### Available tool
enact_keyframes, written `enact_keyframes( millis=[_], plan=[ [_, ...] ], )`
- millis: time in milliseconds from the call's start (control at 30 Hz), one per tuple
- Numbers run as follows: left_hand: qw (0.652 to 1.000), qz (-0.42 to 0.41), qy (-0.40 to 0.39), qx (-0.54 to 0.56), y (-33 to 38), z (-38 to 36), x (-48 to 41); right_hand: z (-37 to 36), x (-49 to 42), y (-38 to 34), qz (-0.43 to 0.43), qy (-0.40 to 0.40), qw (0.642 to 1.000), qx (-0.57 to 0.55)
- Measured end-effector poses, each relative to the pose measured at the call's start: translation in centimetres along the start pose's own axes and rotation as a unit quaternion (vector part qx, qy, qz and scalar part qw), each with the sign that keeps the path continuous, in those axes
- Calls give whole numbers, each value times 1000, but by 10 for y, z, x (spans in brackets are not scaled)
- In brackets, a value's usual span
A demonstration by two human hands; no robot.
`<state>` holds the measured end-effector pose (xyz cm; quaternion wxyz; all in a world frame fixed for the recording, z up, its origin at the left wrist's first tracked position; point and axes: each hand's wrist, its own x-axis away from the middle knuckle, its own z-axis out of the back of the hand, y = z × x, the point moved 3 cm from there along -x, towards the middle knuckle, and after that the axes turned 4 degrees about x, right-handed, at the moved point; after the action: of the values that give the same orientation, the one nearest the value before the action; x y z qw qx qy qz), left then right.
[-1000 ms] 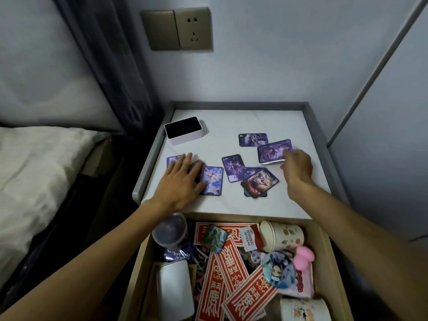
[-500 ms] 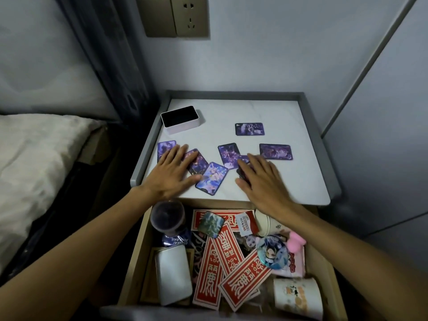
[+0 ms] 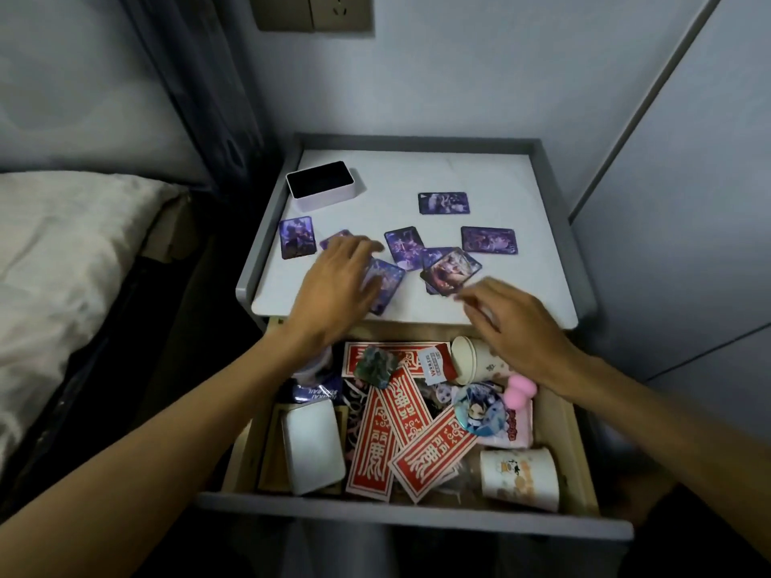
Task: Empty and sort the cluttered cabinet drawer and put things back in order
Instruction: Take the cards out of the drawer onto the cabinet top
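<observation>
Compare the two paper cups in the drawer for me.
The back cup shows its mouth, turned left; the front cup shows only its side. The back cup's print is faint, the front cup's bold orange. The right hand partly hides the back cup, not the front cup. Both lie on their sides.

White worktop [image 3: 479, 173], strewn with cards
Purple picture cards [image 3: 443, 203] lay scattered across it, some overlapping near the front; a small white box [image 3: 323, 198] sat at its back-left corner.
</observation>
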<state>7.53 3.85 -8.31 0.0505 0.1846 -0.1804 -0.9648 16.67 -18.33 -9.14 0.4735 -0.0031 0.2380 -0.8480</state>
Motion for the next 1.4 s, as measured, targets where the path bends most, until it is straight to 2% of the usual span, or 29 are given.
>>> enact_keyframes(
  millis=[33,100,167,233,267,333,433,533,600,733,833,933,1133,1233,1400],
  plan=[
    [999,-30,2,22,22,0,10,5,15,-3,17,-47,999,11],
    [995,-64,-46,58,58,-12,27,7,48,-6,38,-193,978,65],
    [987,-51,-130,82,80,-36,37,0,80,-3,27,-346,930,119],
    [963,-4,-246,113,95,-63,46,-8,107,1,9,-425,887,180],
    [946,19,-299,127,101,-75,49,-11,116,3,10,-430,878,210],
    [920,67,-355,153,107,-92,51,-22,126,5,20,-400,885,238],
    [898,144,-353,219,112,-104,47,-39,137,10,32,-387,892,233],
    [844,231,-362,321,112,-111,46,-44,139,14,9,-406,897,177],
    [833,250,-348,349,112,-113,45,-42,135,15,7,-413,897,155],
    [858,261,-238,373,114,-102,39,-41,129,19,-14,-423,896,138],
    [870,268,-166,380,116,-89,40,-49,132,22,6,-472,861,189],
    [873,267,-128,388,115,-75,43,-48,128,20,-6,-505,843,185],
    [857,283,-95,420,107,-47,55,-41,119,16,-24,-513,844,155],
    [849,285,-87,437,102,-29,61,-24,111,10,-75,-506,854,94],
    [818,302,3,489,92,12,55,16,90,0,-142,-400,900,-93]
  ],
)
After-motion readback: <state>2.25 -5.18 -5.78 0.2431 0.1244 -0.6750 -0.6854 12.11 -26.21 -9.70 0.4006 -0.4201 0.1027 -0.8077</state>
